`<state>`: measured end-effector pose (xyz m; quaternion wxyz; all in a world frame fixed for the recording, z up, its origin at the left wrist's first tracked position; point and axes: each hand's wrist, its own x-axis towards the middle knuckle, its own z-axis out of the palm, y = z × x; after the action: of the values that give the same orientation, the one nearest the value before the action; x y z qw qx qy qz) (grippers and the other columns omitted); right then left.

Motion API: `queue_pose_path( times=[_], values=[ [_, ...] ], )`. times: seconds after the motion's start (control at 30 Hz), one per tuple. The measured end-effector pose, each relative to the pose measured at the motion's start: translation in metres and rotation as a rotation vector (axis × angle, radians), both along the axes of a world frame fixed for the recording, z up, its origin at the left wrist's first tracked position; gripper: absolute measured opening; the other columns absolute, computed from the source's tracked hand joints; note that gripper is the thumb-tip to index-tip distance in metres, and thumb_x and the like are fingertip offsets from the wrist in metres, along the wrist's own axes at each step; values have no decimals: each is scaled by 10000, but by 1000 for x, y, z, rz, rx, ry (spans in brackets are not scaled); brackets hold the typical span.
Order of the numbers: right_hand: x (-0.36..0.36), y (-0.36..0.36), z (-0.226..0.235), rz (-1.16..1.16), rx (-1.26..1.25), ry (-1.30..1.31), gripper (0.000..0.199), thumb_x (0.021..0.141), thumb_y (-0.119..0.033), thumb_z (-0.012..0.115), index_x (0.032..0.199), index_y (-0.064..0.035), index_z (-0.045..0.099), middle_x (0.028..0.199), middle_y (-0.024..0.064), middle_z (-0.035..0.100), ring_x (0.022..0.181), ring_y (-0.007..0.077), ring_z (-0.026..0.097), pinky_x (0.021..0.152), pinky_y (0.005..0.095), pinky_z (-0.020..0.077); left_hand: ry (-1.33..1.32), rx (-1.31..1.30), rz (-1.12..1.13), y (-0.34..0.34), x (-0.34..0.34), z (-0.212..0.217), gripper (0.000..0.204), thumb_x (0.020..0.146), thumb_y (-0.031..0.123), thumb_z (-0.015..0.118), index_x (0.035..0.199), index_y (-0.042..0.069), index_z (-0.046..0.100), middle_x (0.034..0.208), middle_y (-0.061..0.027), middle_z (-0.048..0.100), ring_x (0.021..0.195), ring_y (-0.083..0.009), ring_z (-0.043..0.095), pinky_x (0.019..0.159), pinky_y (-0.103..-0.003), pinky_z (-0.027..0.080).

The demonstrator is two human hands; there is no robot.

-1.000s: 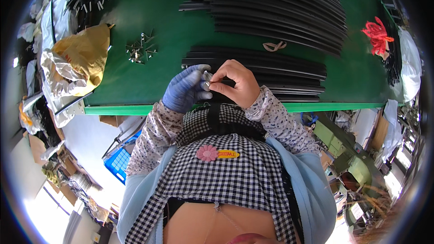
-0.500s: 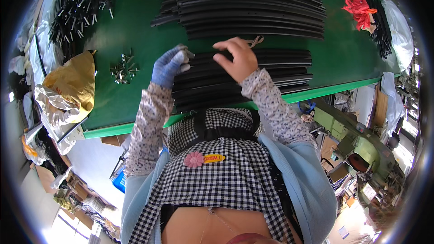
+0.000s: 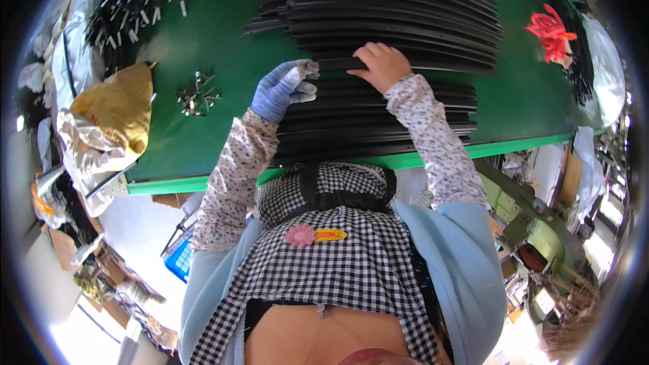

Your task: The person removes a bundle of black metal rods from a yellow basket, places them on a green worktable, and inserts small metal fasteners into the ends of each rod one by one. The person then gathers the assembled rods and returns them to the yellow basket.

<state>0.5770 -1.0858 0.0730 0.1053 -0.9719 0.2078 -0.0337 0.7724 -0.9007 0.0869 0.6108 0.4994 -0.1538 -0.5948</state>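
My left hand (image 3: 285, 89), in a blue-and-white glove, is closed with its fingertips at the left end of a black strip (image 3: 334, 65). Whatever sits between those fingertips is too small to make out. My bare right hand (image 3: 384, 66) pinches the same strip a little to the right, thumb below and fingers above. Below both hands lies a near stack of long black strips (image 3: 385, 111), side by side along the table edge. A larger far stack of similar black strips (image 3: 399, 17) lies beyond my hands.
Small metal pieces (image 3: 197, 94) lie in a pile on the green table (image 3: 230, 61). A yellow-brown bag (image 3: 118, 115) stands at the left edge. Bundled black rods with light ends (image 3: 138, 7) lie far left, red material (image 3: 551, 30) far right. A green machine (image 3: 541, 230) stands below right.
My right hand has closed on a black strip and moved slightly right and away from me. My left hand has moved to the strip's left end. The whole view has shifted a little.
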Motion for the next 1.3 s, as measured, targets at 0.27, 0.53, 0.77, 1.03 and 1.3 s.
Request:
queue_pose_path(
  times=[0.27, 0.53, 0.77, 1.03, 1.3],
  values=[
    [17, 40, 71, 157, 0, -273, 380, 785, -382, 767, 933, -74, 600, 745, 38, 640, 646, 185, 665, 564, 283, 558, -350, -264, 288, 37, -8, 50, 352, 931, 260, 662, 1175, 14, 605, 1194, -203, 649, 810, -152, 685, 737, -277, 579],
    [17, 79, 113, 241, 67, -367, 393, 772, -407, 767, 909, -83, 592, 712, 20, 589, 595, 153, 628, 517, 263, 525, 20, -475, 7, 67, -4, 68, 635, 876, 322, 716, 1362, -15, 486, 1110, -169, 528, 771, -204, 642, 717, -355, 619],
    [7, 106, 138, 276, 181, -373, 392, 779, -415, 751, 913, -75, 609, 722, 17, 591, 580, 149, 626, 503, 246, 517, 71, -610, -31, 81, -20, 90, 615, 875, 390, 709, 1278, -51, 562, 863, -131, 584, 664, -194, 647, 607, -318, 576],
    [4, 111, 143, 252, 246, -341, 367, 771, -395, 755, 912, -80, 632, 711, 10, 595, 585, 151, 629, 518, 256, 520, 159, -588, 29, 85, -35, 101, 415, 973, 268, 577, 1230, -57, 559, 813, -170, 638, 694, -247, 673, 627, -337, 570],
    [12, 113, 142, 198, 277, -335, 370, 721, -329, 818, 909, -62, 643, 707, 32, 635, 585, 183, 642, 519, 286, 521, 401, -326, -57, 94, -22, 109, 559, 897, 320, 634, 1276, -67, 498, 842, -148, 610, 650, -237, 636, 621, -429, 609]
  ],
)
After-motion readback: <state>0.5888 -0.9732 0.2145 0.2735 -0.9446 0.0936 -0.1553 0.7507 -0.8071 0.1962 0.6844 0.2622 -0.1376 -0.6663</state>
